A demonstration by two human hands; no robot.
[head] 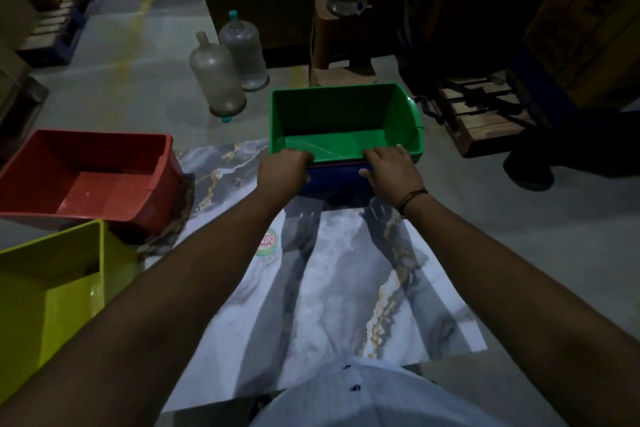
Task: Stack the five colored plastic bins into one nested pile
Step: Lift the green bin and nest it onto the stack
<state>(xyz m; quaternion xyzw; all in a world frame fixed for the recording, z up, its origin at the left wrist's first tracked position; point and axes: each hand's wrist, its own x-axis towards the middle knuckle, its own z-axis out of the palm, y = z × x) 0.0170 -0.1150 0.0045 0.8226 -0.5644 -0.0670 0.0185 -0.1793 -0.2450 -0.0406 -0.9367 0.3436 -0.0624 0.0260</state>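
Left hand (285, 166), right hand (389, 166): fingers hooked over the near rim of the green bin (332, 107), thumbs on the outside. Green bin glossy, open-topped, nested in the blue bin (334, 181) at the far end of the marbled tabletop (346, 288). Red bin (86, 180) and yellow bin (52, 288) stand apart to the left.

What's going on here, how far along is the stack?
A person grips the near rim of the green bin with the left hand and the right hand. It sits nested in a blue bin at the far end of a marble-patterned surface. A thin pink edge between them may be another bin. The red bin and yellow bin sit apart on the left, not yet stacked.
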